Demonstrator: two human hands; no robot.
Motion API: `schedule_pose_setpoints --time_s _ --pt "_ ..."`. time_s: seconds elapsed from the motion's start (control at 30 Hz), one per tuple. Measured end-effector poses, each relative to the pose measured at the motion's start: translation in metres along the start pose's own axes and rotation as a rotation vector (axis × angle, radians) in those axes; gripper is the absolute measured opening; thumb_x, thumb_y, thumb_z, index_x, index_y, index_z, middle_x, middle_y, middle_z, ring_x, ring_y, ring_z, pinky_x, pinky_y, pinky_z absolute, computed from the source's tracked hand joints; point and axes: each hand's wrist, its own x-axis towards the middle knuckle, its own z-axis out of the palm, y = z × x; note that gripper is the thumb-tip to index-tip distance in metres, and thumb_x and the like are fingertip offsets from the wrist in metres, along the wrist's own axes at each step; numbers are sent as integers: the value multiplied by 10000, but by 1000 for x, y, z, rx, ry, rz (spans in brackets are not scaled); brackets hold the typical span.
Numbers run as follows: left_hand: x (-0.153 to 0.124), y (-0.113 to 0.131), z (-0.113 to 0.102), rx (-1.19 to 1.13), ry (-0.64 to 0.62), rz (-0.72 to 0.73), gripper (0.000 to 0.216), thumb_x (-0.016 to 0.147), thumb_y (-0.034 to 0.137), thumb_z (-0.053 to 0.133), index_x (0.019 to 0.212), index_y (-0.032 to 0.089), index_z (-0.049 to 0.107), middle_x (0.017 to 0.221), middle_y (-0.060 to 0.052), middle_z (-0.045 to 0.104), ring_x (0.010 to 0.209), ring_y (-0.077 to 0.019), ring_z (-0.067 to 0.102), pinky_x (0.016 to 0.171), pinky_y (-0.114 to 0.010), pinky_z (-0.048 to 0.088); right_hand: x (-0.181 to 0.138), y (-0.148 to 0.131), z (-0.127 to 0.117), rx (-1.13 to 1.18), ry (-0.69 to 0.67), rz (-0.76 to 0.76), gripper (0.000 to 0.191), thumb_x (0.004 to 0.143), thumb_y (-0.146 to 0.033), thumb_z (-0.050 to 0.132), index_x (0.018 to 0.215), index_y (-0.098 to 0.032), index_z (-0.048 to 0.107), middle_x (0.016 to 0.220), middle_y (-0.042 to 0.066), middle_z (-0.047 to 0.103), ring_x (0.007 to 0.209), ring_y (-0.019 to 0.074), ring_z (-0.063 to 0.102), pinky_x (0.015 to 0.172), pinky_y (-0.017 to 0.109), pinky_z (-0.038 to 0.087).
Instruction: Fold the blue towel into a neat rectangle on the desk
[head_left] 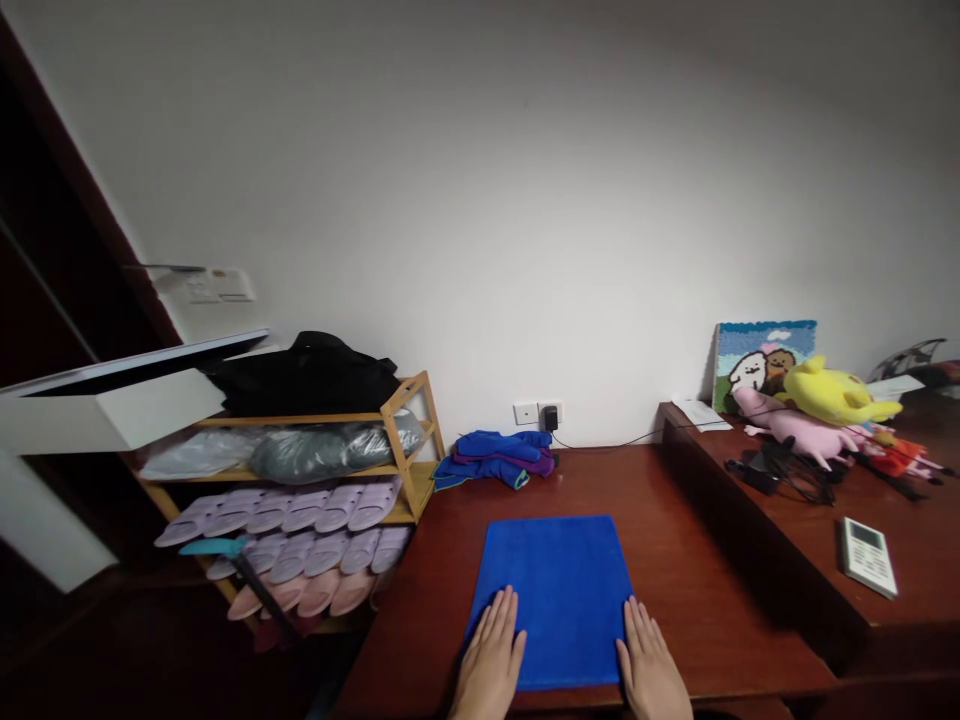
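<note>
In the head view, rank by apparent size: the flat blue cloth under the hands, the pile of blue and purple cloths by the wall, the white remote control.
1. Flat blue cloth, largest, though nearest the camera.
2. Pile of blue and purple cloths.
3. White remote control, smallest.

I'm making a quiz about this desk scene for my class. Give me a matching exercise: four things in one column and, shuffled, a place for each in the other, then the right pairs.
Things:
1. flat blue cloth
2. pile of blue and purple cloths
3. white remote control
4. lilac and pink slippers

Places:
A. on the wooden rack's lower shelves
B. on the raised desk section at right
C. under the left hand and right hand
D. by the wall socket

Pairs: 1-C, 2-D, 3-B, 4-A
</note>
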Motion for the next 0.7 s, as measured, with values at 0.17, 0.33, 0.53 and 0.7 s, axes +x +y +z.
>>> schedule_pose_setpoints --time_s 0.17,0.33,0.53,0.7 --pt "67 85 12 -115 -126 152 578 1080 470 238 1617 256 230 1661 -27 297 1526 -235 298 1252 -453 322 2 2 1 -2 4 -10 701 1025 -550 250 1531 -101 431 1618 97 325 1504 279 302 1246 483 315" --pt "96 128 36 -162 -200 134 608 1073 501 194 1617 233 229 1665 -36 295 1541 -231 258 1278 -465 259 4 7 4 10 -53 -9 704 1011 -561 262 1511 -111 473 1603 98 364 1490 299 338 1233 474 338" --pt "91 124 45 -174 -240 132 625 1063 512 196 1625 240 169 1684 -23 228 1557 -231 198 1290 -477 224 45 -2 -21 46 -84 87 681 1025 -510 126 1573 -187 369 1640 26 320 1521 238 293 1268 443 237" --pt "92 128 38 -185 -230 111 618 1066 506 192 1613 223 245 1677 -38 246 1552 -236 218 1293 -480 218 131 -23 -54 10 -166 138 682 1020 -440 116 1615 -121 202 1693 20 173 1567 214 118 1278 389 138"
